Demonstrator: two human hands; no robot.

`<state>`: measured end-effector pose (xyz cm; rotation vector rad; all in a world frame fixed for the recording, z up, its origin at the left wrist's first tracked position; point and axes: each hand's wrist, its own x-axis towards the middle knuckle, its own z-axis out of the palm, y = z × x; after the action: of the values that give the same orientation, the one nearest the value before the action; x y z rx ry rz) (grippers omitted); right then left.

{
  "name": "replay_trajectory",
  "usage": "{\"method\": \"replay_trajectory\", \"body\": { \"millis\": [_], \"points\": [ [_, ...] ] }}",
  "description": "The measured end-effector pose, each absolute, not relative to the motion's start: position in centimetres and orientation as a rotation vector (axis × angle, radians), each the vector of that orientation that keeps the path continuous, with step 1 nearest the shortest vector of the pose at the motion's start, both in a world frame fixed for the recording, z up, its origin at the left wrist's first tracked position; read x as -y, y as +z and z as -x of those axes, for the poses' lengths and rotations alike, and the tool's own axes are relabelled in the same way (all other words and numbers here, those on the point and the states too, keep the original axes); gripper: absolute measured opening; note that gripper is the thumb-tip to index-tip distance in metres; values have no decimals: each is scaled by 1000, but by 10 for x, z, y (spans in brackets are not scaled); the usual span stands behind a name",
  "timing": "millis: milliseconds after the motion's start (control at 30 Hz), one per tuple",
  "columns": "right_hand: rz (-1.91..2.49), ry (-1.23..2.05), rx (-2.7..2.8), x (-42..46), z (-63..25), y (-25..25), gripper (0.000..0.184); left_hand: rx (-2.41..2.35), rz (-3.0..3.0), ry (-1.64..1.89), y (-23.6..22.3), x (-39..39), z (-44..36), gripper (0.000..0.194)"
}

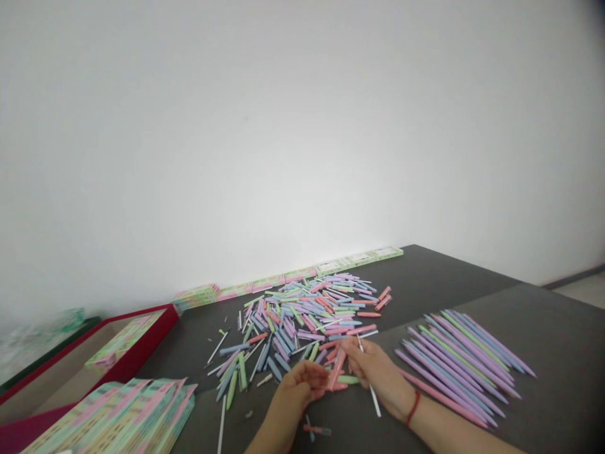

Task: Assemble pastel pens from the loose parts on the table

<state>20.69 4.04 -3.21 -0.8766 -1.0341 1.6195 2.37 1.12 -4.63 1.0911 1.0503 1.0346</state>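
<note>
My left hand (302,388) is closed with its fingertips on the lower end of a pink pen barrel (337,367). My right hand (373,369) is closed near the barrel's upper end, and a thin white pen refill (375,400) sticks out from between its fingers, pointing down. A red cord (413,407) circles my right wrist. Just beyond both hands spreads a loose pile of pastel pen parts (288,321), in pink, purple, blue and green, with white refills among them. To the right lies a row of whole-looking pens (463,366), side by side.
A dark table (543,321) stands against a white wall. At left is a red-edged box (163,325) with printed cartons inside. Stacked printed packs (123,416) lie before it. Flat boxes (331,267) line the back edge. A small pink piece (317,430) lies near the front.
</note>
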Motion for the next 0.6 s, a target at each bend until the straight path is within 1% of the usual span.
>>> {"method": "replay_trajectory", "body": {
  "millis": [133,300,433,500,533,600],
  "points": [
    [821,1868,844,-45,-209,-37,45,-1120,-1226,1050,-24,-9,-16,31],
    [737,2108,606,-41,-211,-24,54,-1161,-1471,1055,4,2,-25,33],
    [662,2220,462,-25,-205,-12,47,-1204,-1791,1026,20,24,-49,42],
    [639,2278,415,-16,-201,-9,41,-1278,-1870,1028,27,33,-57,37],
    [632,2306,399,-12,-199,-9,39,-1300,-1919,1013,31,36,-60,31],
    [621,2352,379,-5,-197,-9,38,-1342,-1989,998,37,41,-62,25]
  ]
}}
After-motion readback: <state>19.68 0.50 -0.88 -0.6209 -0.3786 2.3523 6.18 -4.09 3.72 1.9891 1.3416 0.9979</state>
